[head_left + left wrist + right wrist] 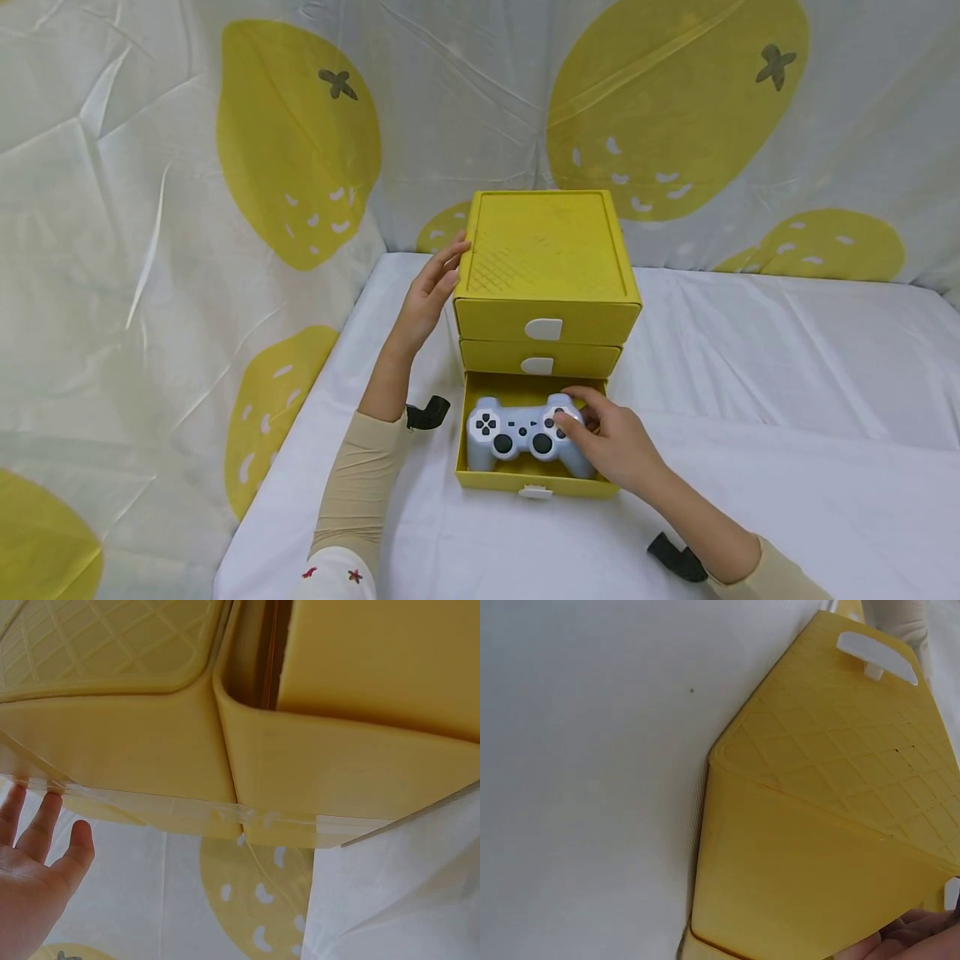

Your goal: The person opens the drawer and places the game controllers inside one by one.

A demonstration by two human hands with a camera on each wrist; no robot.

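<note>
A yellow chest of three drawers [551,250] stands on the white cloth. Its bottom drawer [491,480] is pulled out, and a pale blue game controller [522,413] lies in it with the buttons up. My right hand [622,442] holds the controller's right end, thumb on the face and fingers at the far edge. In the right wrist view the drawer wall hides most of that hand [915,936]. My left hand [429,300] rests its extended fingertips against the chest's left side, also seen in the left wrist view, where the hand [41,870] touches the taped side.
The upper drawer [495,321] and middle drawer [495,357] are closed, each with a white pull tab. A lemon-print cloth [465,100] hangs behind and to the left. Black wrist mounts [429,413] are strapped to both forearms.
</note>
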